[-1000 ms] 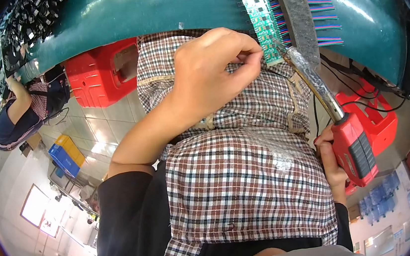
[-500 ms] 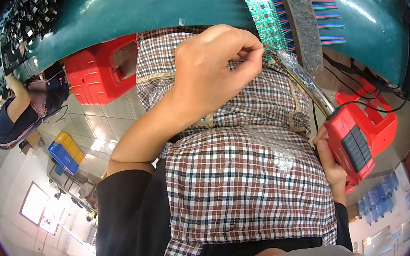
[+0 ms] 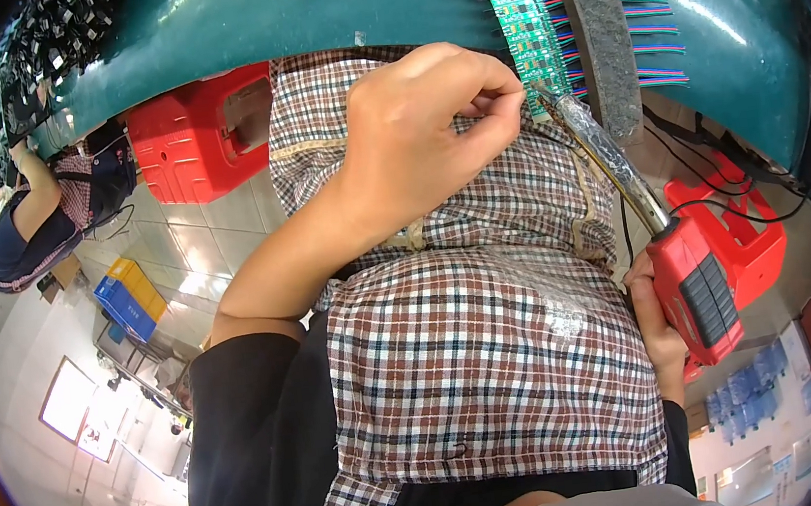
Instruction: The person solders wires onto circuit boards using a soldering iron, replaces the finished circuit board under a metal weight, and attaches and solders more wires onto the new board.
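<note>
My left hand is closed in a pinch at the near end of a strip of green circuit boards. Whatever its fingertips hold is too small or hidden to name. In my right hand is a red soldering gun with a black ridged grip and a long metal barrel. Its tip points up-left, at the near end of the boards, just right of my left fingertips. Thin multicoloured wires run out from under a grey bar lying beside the boards.
The boards lie on a green-topped table. A heap of black cables is at its far left. A red stool stands below, with another red plastic piece at right. A person works at left, near blue and yellow crates.
The soldering gun has shifted slightly right and down. The circuit boards and wires appear a little farther right. My left hand keeps its pinch, almost in place.
</note>
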The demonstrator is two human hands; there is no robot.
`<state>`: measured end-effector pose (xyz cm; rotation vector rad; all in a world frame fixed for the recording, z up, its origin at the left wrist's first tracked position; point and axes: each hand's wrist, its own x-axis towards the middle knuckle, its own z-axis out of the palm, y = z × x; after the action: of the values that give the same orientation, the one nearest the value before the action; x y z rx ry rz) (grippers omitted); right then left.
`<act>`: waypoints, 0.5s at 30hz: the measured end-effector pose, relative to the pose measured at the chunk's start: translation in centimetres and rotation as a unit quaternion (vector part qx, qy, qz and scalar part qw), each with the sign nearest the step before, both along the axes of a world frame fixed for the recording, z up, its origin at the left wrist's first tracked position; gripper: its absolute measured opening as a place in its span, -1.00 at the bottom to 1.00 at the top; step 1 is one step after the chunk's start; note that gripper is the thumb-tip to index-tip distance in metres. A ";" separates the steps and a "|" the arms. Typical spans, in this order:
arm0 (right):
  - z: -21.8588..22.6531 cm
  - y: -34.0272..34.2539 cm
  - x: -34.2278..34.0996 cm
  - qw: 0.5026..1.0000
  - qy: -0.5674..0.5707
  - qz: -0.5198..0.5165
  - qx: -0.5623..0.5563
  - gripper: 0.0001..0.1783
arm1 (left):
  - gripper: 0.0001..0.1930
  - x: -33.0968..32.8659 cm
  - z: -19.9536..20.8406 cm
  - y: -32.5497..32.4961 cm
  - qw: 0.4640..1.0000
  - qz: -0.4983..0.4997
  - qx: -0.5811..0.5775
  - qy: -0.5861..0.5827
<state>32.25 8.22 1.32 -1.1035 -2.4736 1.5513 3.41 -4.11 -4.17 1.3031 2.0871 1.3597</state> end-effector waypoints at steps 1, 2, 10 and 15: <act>0.2 0.0 -0.3 1.000 0.004 0.000 0.005 -0.73 | -0.89 0.0 0.0 0.0 1.000 -0.002 0.001 0.000; 0.3 0.3 -0.9 1.000 0.005 0.000 0.004 -0.73 | -0.89 0.0 0.0 0.0 1.000 -0.001 0.000 0.001; -0.1 0.1 0.6 0.999 -0.032 -0.009 -0.017 -0.72 | -0.88 -0.1 0.0 0.0 1.000 -0.001 -0.004 0.004; -0.1 0.0 0.8 0.999 -0.033 -0.008 0.005 -0.71 | -0.88 -0.1 0.0 0.0 1.000 -0.001 -0.001 0.007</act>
<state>33.04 8.25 1.23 -1.1875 -2.5047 1.5217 3.30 -4.12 -4.15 1.3170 2.0953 1.3511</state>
